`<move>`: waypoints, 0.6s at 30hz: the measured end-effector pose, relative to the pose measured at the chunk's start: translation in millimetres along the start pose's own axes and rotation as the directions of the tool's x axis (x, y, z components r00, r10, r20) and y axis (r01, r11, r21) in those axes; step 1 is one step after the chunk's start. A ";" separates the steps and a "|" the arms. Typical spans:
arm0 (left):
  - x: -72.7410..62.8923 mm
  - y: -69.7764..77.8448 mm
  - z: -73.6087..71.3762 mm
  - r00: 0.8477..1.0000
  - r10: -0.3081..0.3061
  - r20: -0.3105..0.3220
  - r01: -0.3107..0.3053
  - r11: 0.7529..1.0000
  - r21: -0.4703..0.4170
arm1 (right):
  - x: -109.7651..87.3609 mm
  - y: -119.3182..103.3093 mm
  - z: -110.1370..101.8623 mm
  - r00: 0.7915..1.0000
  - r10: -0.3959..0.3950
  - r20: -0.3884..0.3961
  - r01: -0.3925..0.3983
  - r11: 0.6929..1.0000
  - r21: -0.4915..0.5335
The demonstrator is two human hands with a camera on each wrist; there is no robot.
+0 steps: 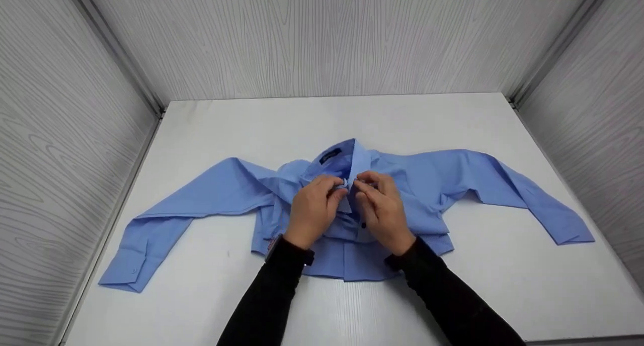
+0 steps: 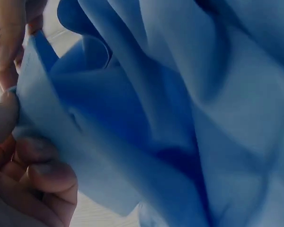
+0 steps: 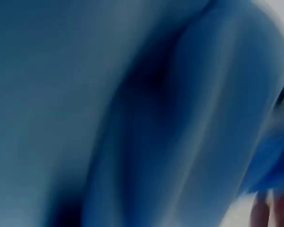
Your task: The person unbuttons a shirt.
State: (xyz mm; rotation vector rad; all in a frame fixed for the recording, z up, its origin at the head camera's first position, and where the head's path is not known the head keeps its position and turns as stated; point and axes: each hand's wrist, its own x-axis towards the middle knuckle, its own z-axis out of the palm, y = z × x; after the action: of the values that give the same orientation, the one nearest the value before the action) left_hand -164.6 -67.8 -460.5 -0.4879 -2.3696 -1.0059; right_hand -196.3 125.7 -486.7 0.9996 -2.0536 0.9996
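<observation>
The dial is centred on my hands, with 12 o'clock at the far edge of the table. The blue shirt lies across the table's middle, its collar raised toward 12, a dark label inside. My left hand, on the 9 o'clock side, pinches the shirt at the collar's front between thumb and fingers. My right hand, on the 3 o'clock side, pinches fabric just beside it. One sleeve runs toward 8, ending in a cuff; the other reaches between 3 and 4. The hem lies toward 6.
</observation>
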 end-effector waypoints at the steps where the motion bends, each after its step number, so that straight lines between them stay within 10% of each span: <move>1: -0.4 0.7 3.7 1.000 -0.002 -0.019 0.002 1.000 -0.009 | -0.7 -3.5 1.9 0.996 0.084 -0.017 -0.084 0.996 0.037; 6: -5.5 2.8 16.4 0.997 -0.014 -0.082 0.010 0.998 -0.055 | 3.8 -16.2 7.2 0.930 0.355 -0.098 -0.337 0.928 0.161; 13: -10.0 4.7 23.9 0.988 -0.083 -0.134 0.072 0.994 -0.079 | 2.8 -16.8 16.7 0.967 0.139 -0.215 -0.172 0.975 -0.141; 18: -10.3 4.5 25.2 0.977 -0.142 -0.160 0.130 0.988 -0.086 | 1.3 -19.1 18.5 0.975 0.151 -0.160 -0.162 0.985 -0.057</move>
State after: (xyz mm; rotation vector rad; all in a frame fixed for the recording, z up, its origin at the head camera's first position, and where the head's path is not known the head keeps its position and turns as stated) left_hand -162.0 -47.4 -479.0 -0.2602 -2.2476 -1.1535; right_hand -184.8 101.7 -488.4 0.7099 -2.0455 1.0440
